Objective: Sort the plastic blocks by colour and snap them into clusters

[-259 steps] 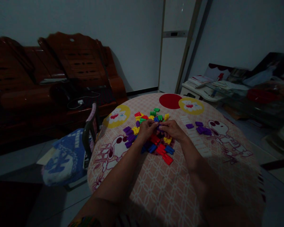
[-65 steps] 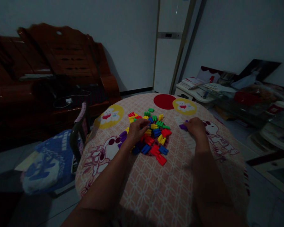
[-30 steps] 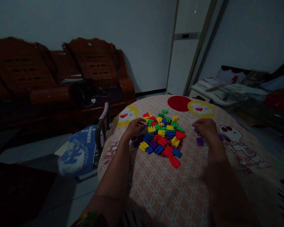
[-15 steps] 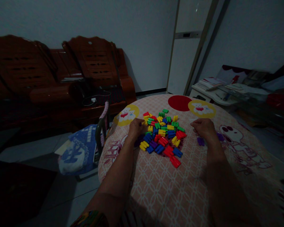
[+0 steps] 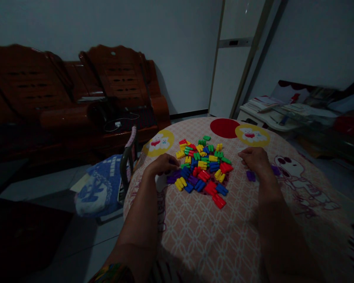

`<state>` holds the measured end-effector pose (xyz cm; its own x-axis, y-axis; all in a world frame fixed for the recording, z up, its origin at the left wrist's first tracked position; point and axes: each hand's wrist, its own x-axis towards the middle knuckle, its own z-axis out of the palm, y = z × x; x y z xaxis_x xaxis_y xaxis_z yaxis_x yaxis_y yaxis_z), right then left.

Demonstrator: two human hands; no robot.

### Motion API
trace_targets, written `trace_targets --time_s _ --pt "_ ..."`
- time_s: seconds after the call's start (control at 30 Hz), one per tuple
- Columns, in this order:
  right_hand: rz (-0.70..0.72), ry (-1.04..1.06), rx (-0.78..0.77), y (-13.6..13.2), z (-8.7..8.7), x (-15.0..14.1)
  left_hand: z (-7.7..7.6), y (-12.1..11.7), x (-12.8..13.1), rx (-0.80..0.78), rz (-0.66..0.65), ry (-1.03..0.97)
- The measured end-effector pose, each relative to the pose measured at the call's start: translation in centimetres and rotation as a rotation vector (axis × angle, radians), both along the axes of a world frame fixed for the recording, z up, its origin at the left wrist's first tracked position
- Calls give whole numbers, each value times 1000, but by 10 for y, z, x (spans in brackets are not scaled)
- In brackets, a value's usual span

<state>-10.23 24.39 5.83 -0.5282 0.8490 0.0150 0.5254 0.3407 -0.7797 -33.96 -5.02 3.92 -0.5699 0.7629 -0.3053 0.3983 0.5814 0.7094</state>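
A pile of small plastic building blocks in red, yellow, blue, green and purple lies loose on the round table. My left hand is at the pile's left edge, fingers stretched over it and slightly apart, with nothing visible in them. Just below those fingertips lies a purple block, close to a yellow block. To the right of the pile, my right hand is held low with its fingers curled together; whether anything is between them is hidden. Beside its wrist are a purple block and another purple piece, partly covered.
A patterned cloth covers the table. A chair with a blue towel stands at its left edge. Behind are wooden sofas and a tall white cabinet-like unit. Papers lie on a side stand at right.
My left hand has moved back towards me and slightly left, from the yellow blocks at the pile's upper left to beside the purple block. My right hand has stayed nearly still.
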Motion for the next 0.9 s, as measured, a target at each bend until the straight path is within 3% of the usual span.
trace_targets --time_s 0.2,0.33,0.4,0.53,0.6,0.67,0.8,0.9 --pt "-6 6 -13 2 -3 -1 8 6 5 -74 -87 -2" --pt "15 3 -6 5 -5 0 8 7 7 35 -89 -31" --pt "18 -2 -1 5 -4 0 6 5 5 131 -39 -66" --pt "49 28 -26 -4 3 -7 5 3 -1 431 225 -76" --pt "103 68 -46 -16 6 -13 6 9 2 576 288 -116" --pt "209 124 -67 -33 7 -22 6 19 10 658 266 -189" --pt "473 158 -166 -76 4 -40 6 46 34 702 159 -285" --pt "581 167 -166 -98 -3 -50 4 61 48 726 111 -304"
